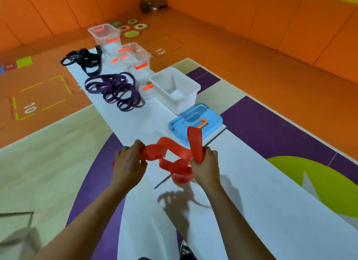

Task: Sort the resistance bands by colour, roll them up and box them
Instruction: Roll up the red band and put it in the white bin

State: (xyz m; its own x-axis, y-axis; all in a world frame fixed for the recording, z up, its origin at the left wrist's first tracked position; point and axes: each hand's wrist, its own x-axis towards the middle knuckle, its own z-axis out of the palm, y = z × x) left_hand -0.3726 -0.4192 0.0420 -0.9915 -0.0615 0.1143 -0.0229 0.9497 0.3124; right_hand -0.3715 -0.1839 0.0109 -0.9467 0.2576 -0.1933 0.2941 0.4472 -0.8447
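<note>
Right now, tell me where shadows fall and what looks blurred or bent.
Head view: the left hand, right hand and red band throw a soft shadow on the white sheet nearer the camera; wide-angle lens bows straight edges; the far corner is blurred.

Both the left hand [128, 161] and right hand [205, 162] grip a twisted red band [170, 149] just before the blue lid [195, 122]; purple bands [116, 91] lie beyond it.

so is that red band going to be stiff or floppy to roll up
Probably floppy: the red band sags in loose twisted loops between the left hand and right hand. Likely light: it hangs from two grips. May uncoil if released, like the sprawling purple bands.
</note>
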